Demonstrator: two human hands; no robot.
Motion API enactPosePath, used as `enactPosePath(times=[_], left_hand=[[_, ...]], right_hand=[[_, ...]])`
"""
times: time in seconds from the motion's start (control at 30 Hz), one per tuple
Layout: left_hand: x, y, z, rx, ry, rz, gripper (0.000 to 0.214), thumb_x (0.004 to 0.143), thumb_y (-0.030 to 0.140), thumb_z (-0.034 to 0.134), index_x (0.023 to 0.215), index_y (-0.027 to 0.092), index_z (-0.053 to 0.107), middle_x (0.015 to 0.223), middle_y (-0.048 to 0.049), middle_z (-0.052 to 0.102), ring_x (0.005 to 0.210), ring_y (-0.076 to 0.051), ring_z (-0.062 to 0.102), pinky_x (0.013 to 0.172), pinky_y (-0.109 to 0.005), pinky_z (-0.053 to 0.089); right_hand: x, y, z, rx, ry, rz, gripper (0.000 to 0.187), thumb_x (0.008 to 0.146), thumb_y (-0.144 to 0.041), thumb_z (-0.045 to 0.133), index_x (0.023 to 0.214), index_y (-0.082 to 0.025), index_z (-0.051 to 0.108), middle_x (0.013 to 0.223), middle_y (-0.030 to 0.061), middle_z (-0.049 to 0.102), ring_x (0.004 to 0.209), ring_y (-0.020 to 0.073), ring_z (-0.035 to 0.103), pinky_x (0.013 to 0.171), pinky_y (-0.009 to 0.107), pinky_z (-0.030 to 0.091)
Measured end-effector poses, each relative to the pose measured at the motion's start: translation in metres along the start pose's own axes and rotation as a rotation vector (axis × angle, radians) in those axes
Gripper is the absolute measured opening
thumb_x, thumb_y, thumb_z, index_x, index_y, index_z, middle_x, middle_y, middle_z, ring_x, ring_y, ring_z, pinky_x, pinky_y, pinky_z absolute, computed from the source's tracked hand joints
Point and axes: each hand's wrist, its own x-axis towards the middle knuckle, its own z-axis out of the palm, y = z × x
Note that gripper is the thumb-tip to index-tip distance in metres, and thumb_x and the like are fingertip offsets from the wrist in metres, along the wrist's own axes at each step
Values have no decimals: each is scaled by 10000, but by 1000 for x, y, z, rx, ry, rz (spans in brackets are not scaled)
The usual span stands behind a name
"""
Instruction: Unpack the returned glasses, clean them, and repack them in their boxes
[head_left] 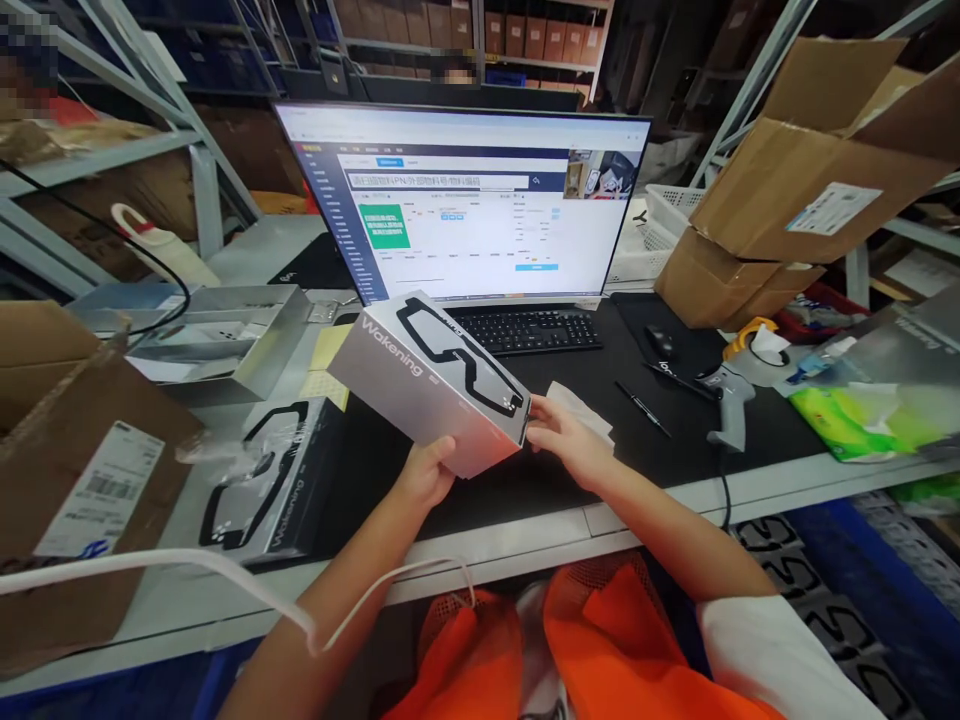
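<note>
A silver-grey box [420,400] printed "Wakening", with a black glasses-like outline on its top, is held tilted above the black desk mat. My left hand [433,470] grips its lower near side, thumb on the front face and the other fingers hidden underneath. At the box's right end, my right hand [555,430] has its fingers closed against the edge, partly out of sight behind it. White paper [581,412] lies on the mat just beyond my right hand. A similar box [262,480] with crumpled clear plastic on it rests to the left.
Behind stand a monitor [480,215] and a keyboard [529,330]. To the right are a mouse [660,342], a pen [643,408], a grey barcode scanner [729,400] and a green packet [847,420]. Cardboard boxes [97,480] flank the desk; a white cable [187,560] crosses the front left.
</note>
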Motion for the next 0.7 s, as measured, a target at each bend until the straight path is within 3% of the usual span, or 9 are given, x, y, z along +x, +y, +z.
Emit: enactPosePath(times=[0.17,0.27,0.4,0.5,0.6,0.7], left_hand=[[-2,-1,-1,94,16,64,520,365,427,973,775,207,741,723,-19,730,679,-226,703,668,-368,627],[-3,-3,-4,136,-6,83,521,378,409,977,817,224,766,750,-25,745,718,-248,717,733,-414,646],[-4,-10,-11,201,-40,104,487,409,396,980,827,239,784,823,-39,772,804,-273,737,801,-427,651],[-6,-16,-14,300,-10,112,473,400,405,983,797,241,786,841,-45,782,829,-283,742,827,-430,652],[-11,-22,-14,480,37,54,445,442,420,975,807,243,792,888,-64,789,892,-310,747,903,-475,635],[-16,-24,-13,617,60,-24,405,479,446,963,781,237,791,887,-86,787,901,-327,747,936,-505,622]], right_hand=[[4,-4,6,150,-45,61,466,713,-313,663,1173,-259,617,1299,50,647,992,192,635,658,253,500],[7,-3,5,205,-36,85,398,694,-262,644,1091,-256,616,1208,21,671,935,173,640,669,253,494],[12,4,9,266,75,126,349,673,-240,627,1022,-235,626,1083,14,705,894,179,645,676,264,472],[11,9,17,368,98,119,325,810,-436,619,1067,-239,648,1054,35,722,952,220,654,763,326,494],[6,9,24,515,-102,143,582,906,-739,419,1163,-267,644,1121,63,725,1062,265,643,876,409,503],[5,8,26,525,-246,200,782,877,-857,269,1213,-258,642,1173,100,721,1127,301,625,914,459,504]])
